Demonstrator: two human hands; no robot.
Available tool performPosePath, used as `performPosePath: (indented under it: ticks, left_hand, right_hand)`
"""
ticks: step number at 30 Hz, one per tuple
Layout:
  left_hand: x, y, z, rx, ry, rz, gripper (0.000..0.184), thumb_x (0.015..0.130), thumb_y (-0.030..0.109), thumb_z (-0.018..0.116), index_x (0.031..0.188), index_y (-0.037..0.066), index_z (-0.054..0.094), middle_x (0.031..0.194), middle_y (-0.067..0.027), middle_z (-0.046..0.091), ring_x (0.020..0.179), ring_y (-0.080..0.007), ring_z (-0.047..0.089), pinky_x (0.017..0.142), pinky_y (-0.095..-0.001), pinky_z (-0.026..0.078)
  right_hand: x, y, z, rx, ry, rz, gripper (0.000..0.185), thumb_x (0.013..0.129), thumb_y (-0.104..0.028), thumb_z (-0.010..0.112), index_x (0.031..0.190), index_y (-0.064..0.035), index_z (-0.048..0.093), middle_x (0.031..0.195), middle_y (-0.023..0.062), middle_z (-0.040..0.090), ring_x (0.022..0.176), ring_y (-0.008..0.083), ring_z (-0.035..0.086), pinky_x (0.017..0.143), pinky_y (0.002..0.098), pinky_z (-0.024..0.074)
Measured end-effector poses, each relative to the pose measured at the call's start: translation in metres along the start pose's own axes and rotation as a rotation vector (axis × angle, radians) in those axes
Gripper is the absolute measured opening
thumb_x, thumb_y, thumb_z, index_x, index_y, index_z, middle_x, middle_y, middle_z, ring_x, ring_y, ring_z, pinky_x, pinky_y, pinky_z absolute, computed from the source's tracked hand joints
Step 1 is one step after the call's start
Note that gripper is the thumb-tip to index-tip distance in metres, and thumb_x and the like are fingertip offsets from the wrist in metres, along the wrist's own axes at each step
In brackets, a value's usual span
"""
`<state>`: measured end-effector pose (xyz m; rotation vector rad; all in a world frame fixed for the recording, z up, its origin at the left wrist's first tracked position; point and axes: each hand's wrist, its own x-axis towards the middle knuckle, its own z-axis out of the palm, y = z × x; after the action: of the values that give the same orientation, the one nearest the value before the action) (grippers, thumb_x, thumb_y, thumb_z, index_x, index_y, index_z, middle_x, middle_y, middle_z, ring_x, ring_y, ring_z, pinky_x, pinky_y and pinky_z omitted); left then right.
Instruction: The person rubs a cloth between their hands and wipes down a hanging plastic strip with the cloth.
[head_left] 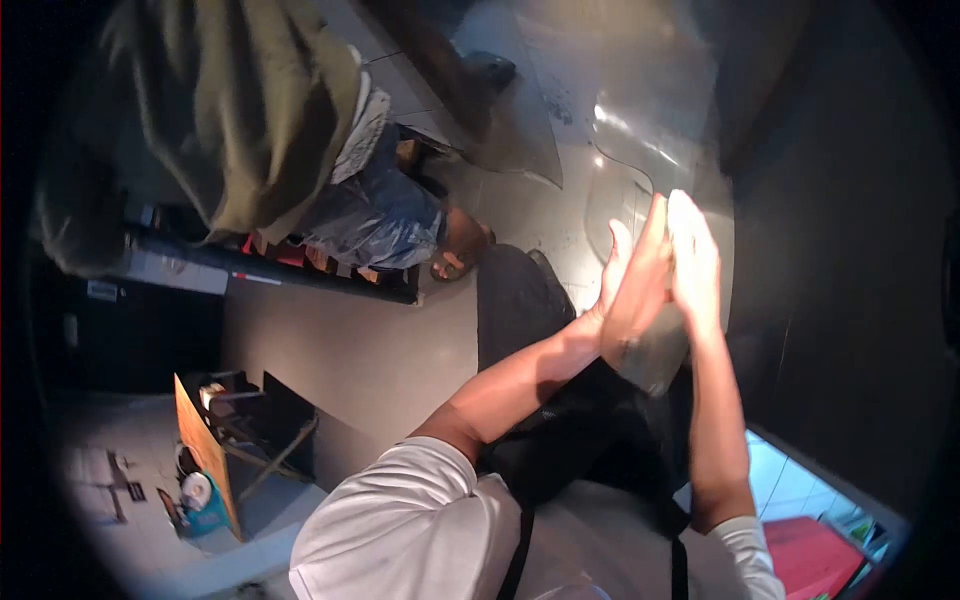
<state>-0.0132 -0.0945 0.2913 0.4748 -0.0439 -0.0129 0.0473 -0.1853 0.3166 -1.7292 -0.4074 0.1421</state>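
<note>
My left hand point(633, 275) is raised in front of my body, its fingers stretched out and its thumb standing apart. My right hand point(693, 262) lies against it or very close to it, palm facing palm, fingers straight and pointing away from me. Nothing held shows between the two palms. A blurred brownish patch point(652, 362) is visible between my wrists; I cannot make out what it is. Behind and below the hands are my dark trousers point(525, 310) and a pale, shiny floor.
A dark panel point(840, 260) rises close on my right. At the upper left hangs an olive cloth point(220, 110), with a plastic bag point(375, 215) and a person's foot point(460, 247) near it. A folding chair point(270, 430) and a wooden board point(205, 455) stand lower left.
</note>
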Motion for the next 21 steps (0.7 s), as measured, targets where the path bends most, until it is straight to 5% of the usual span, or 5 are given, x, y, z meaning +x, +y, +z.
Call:
performPosePath:
  ticks: [3, 7, 12, 16, 21]
  left_hand:
    - [-0.002, 0.005, -0.03, -0.038, 0.228, 0.01, 0.095, 0.079, 0.09, 0.038, 0.159, 0.043, 0.014, 0.152, -0.0102, 0.034, 0.142, -0.0292, 0.03, 0.102, -0.0549, 0.043]
    - [0.007, 0.004, -0.077, -0.327, 0.245, -0.039, 0.079, 0.083, 0.087, 0.039, 0.145, 0.039, 0.043, 0.105, -0.0044, 0.056, 0.081, -0.021, 0.056, 0.072, -0.0347, 0.05]
    - [-0.018, 0.012, -0.007, -0.226, 0.003, -0.052, 0.085, 0.092, 0.08, 0.031, 0.153, 0.02, 0.03, 0.145, -0.0073, 0.048, 0.131, -0.0238, 0.047, 0.103, -0.0478, 0.041]
    - [0.0, -0.053, -0.062, 0.122, 0.107, 0.346, 0.084, 0.096, 0.074, 0.03, 0.16, 0.021, 0.018, 0.158, -0.01, 0.034, 0.147, -0.0276, 0.029, 0.115, -0.0523, 0.032]
    - [-0.016, -0.045, -0.105, -0.222, 0.105, 0.057, 0.095, 0.082, 0.088, 0.036, 0.159, 0.043, 0.004, 0.159, -0.0093, 0.031, 0.134, -0.0303, 0.046, 0.101, -0.0663, 0.041]
  right_hand:
    - [-0.053, -0.009, 0.028, -0.037, -0.222, -0.088, 0.044, 0.102, -0.015, 0.05, 0.143, 0.003, 0.049, 0.149, 0.0227, 0.047, 0.142, 0.0337, 0.042, 0.116, 0.0417, 0.0327]
    - [-0.067, 0.02, 0.032, -0.094, -0.301, -0.169, 0.048, 0.106, -0.023, 0.043, 0.146, 0.0035, 0.043, 0.153, 0.0183, 0.044, 0.142, 0.0287, 0.04, 0.117, 0.0391, 0.0291]
    - [0.014, 0.066, -0.004, 0.085, -0.211, 0.227, 0.05, 0.105, -0.029, 0.047, 0.144, 0.003, 0.047, 0.146, 0.0176, 0.053, 0.133, 0.0285, 0.051, 0.11, 0.0382, 0.0403]
    - [-0.011, 0.058, 0.027, -0.087, -0.169, -0.049, 0.049, 0.104, -0.028, 0.048, 0.142, 0.0032, 0.05, 0.147, 0.02, 0.051, 0.138, 0.0309, 0.047, 0.115, 0.0385, 0.0343]
    - [-0.106, 0.08, 0.032, -0.313, -0.285, -0.416, 0.052, 0.097, -0.019, 0.054, 0.144, 0.0026, 0.047, 0.149, 0.0246, 0.046, 0.142, 0.0444, 0.037, 0.119, 0.0499, 0.0239]
